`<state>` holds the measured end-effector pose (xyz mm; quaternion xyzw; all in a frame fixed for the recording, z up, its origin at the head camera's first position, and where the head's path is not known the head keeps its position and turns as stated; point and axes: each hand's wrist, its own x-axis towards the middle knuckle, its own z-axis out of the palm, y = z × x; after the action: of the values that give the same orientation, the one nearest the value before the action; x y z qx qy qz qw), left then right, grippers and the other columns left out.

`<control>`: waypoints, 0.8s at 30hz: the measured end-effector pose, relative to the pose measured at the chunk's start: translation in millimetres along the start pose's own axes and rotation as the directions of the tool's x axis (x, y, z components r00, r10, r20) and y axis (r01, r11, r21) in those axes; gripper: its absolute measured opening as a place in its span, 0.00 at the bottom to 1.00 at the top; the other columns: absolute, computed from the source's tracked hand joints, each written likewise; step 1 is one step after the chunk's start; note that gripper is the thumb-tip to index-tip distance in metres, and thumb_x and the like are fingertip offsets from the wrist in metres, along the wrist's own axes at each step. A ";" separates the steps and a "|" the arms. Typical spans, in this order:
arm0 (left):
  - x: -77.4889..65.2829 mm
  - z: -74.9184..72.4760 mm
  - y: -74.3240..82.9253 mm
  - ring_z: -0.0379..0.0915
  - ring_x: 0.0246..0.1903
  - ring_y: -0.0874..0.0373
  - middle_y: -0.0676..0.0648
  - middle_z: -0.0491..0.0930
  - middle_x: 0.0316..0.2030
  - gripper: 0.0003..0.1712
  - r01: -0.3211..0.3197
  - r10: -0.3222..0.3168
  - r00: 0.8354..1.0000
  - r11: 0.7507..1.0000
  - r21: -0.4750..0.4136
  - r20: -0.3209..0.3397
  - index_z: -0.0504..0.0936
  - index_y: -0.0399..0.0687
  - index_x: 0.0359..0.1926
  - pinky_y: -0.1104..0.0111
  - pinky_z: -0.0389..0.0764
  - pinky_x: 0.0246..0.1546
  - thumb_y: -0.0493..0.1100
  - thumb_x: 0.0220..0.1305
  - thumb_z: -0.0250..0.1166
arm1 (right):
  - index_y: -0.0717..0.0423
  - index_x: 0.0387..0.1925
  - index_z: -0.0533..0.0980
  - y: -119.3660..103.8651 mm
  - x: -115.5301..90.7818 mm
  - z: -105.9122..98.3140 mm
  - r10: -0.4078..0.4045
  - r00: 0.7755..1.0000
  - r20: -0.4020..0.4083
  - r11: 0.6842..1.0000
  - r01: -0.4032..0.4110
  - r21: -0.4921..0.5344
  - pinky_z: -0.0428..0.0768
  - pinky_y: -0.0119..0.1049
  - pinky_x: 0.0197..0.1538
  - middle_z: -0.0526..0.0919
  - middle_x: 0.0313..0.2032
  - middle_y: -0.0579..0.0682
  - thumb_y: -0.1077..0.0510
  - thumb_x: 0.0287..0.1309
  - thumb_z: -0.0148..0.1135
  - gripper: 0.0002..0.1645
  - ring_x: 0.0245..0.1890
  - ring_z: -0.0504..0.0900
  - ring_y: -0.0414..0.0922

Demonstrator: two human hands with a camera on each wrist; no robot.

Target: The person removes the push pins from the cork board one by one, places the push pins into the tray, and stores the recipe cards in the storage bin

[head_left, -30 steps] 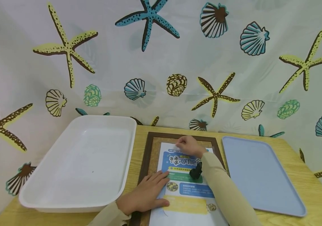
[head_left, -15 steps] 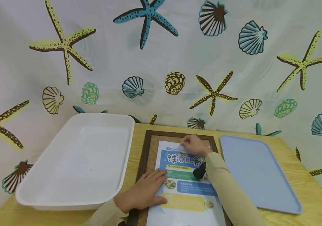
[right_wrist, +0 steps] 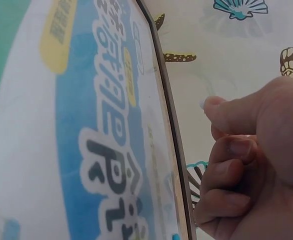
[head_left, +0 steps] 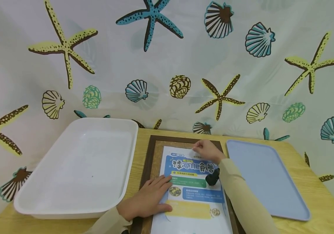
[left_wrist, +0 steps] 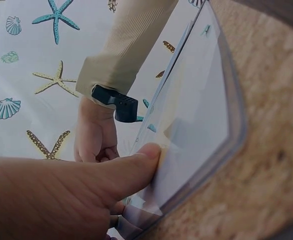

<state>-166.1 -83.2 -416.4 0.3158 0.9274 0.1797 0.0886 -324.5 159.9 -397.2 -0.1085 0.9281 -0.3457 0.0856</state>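
A printed poster in a clear sleeve lies on a brown-framed cork board. My left hand rests on its left edge, fingers straight; the left wrist view shows the thumb pressing the sleeve. Over the poster's top edge, right of its middle, is my right hand. Its fingers are curled, with thumb and forefinger together. In the right wrist view a tiny whitish thing shows at their tips; its kind is unclear. A small teal thing sits near the top edge.
A deep white tray stands to the left of the board. On the right lies a flat light-blue tray. Behind the wooden table hangs a cloth printed with starfish and shells.
My right hand has moved right along the poster's top edge, uncovering more of the heading. The left hand has stayed in place on the poster. The head view has shifted slightly.
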 end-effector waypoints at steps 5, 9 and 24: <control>-0.4 0.1 -0.3 0.50 0.72 0.41 0.40 0.56 0.72 0.42 -0.023 0.023 1.000 1.000 -0.015 -0.009 0.63 0.38 0.69 0.43 0.58 0.65 0.60 0.63 0.62 | 0.62 0.42 0.79 4.8 -4.8 -8.1 -0.010 1.000 -0.005 1.000 0.010 -0.024 0.73 0.37 0.40 0.81 0.38 0.54 0.57 0.68 0.55 0.12 0.34 0.74 0.44; -1.3 -1.3 -0.6 0.50 0.72 0.41 0.40 0.56 0.72 0.42 -0.029 0.029 1.000 0.999 -0.021 -0.010 0.63 0.38 0.69 0.42 0.58 0.65 0.59 0.63 0.62 | 0.61 0.41 0.78 5.8 -6.4 -11.4 0.030 1.000 -0.003 1.000 -0.030 -0.004 0.72 0.35 0.40 0.79 0.36 0.53 0.57 0.68 0.55 0.11 0.34 0.74 0.44; -0.9 -0.3 -0.4 0.51 0.71 0.41 0.40 0.57 0.72 0.41 -0.033 0.033 0.999 0.999 -0.007 -0.022 0.64 0.38 0.68 0.43 0.59 0.64 0.59 0.63 0.62 | 0.62 0.42 0.77 13.2 -10.0 -17.5 0.073 0.997 -0.020 0.997 -0.073 -0.006 0.70 0.35 0.39 0.77 0.35 0.53 0.56 0.68 0.54 0.12 0.34 0.72 0.45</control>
<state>-165.7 -84.2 -416.3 0.3286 0.9224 0.1880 0.0767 -320.9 183.2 -392.0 -0.0715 0.9333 -0.3405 0.0886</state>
